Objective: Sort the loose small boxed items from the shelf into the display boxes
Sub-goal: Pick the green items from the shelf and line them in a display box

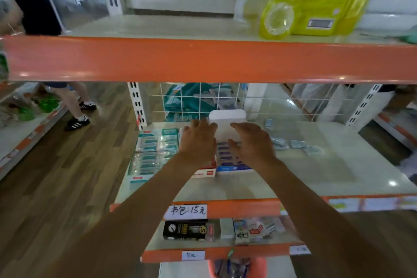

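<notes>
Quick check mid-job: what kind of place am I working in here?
Most likely a small retail shop, perhaps stationery: orange-edged shelving, handwritten price tags stuck on the shelf edges, and display boxes of small packaged items laid out for sale.

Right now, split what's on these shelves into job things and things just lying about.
Job: loose boxes, blue display box, red display box, teal display box.

Lying about: yellow pack, black box, price tag, pink bucket.
</notes>
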Action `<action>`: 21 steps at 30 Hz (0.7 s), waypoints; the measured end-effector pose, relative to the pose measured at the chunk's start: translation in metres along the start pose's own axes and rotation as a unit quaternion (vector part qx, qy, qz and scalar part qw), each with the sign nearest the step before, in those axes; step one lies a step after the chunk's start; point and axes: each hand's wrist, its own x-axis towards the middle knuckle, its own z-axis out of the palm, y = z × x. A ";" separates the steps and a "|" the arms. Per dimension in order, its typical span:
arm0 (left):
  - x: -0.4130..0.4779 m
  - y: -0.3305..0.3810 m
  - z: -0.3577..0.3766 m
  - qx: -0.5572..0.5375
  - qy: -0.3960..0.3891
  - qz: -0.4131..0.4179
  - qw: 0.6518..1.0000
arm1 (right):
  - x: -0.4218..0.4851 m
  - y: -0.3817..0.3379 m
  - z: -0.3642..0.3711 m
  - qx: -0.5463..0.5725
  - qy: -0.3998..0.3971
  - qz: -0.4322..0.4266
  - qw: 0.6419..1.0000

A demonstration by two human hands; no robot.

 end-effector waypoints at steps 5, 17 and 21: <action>0.015 0.056 0.004 0.024 -0.028 0.037 0.999 | -0.018 0.059 -0.003 -0.022 -0.024 0.043 0.999; 0.038 0.178 0.040 0.072 -0.054 0.118 0.989 | -0.072 0.183 -0.020 -0.113 -0.044 0.163 0.979; 0.047 0.196 0.055 0.080 -0.071 0.125 0.986 | -0.081 0.206 -0.016 -0.103 -0.064 0.178 0.977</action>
